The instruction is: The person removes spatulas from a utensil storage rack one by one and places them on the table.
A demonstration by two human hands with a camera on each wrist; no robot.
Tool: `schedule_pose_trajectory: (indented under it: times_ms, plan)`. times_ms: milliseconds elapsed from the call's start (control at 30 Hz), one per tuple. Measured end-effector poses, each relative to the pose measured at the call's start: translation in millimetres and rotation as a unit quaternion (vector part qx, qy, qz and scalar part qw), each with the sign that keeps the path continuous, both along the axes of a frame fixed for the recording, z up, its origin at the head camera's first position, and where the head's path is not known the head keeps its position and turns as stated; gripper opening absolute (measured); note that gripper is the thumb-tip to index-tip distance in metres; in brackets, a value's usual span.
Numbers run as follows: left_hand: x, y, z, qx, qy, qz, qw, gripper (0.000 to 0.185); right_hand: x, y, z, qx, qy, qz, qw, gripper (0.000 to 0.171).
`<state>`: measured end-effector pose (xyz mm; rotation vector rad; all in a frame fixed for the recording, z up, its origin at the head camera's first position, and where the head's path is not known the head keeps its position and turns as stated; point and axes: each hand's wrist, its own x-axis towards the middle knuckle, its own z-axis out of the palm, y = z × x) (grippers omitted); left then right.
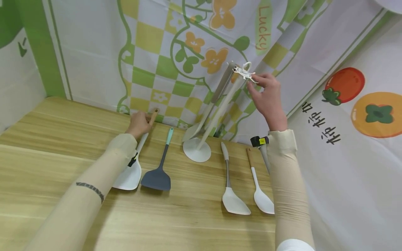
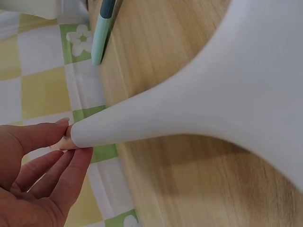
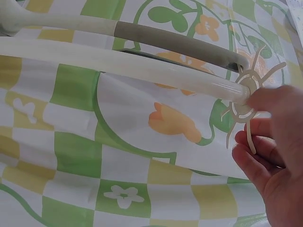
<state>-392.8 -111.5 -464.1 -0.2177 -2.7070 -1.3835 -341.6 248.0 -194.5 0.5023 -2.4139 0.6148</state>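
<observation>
My left hand (image 1: 137,124) pinches the wooden handle of a white spatula (image 1: 132,176) at the table's left side. In the left wrist view, thumb and fingers close on the handle right where the white neck (image 2: 104,125) begins. At the top of a white utensil rack (image 1: 220,111), my right hand (image 1: 267,96) grips the ring of hooks (image 3: 246,97), its thumb by the hub and its fingers around a hook. From another hook hangs a utensil with a grey-beige handle (image 1: 223,83), its pale head low beside the pole.
Right of the white spatula lies a dark grey spatula (image 1: 157,178) with a mint handle end. Beyond the rack's round base lie a cream spatula (image 1: 233,202) and a white spoon (image 1: 263,200) with a wooden handle. A patterned cloth (image 1: 150,76) hangs behind the table.
</observation>
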Motion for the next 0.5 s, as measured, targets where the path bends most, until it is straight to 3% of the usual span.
schedule_pose_trajectory:
  times_ms: [233, 500]
  plan:
    - [-5.0, -1.0, -5.8, -0.01, 0.0, 0.001, 1.0, 0.035, -4.5, -1.4, 0.6, 0.018, 0.046, -0.001, 0.999, 0.025]
    - [-6.6, -1.4, -9.9, -0.01, -0.048, -0.009, 0.9988, 0.041, -7.4, -0.7, 1.3, 0.017, 0.065, -0.016, 0.998, 0.026]
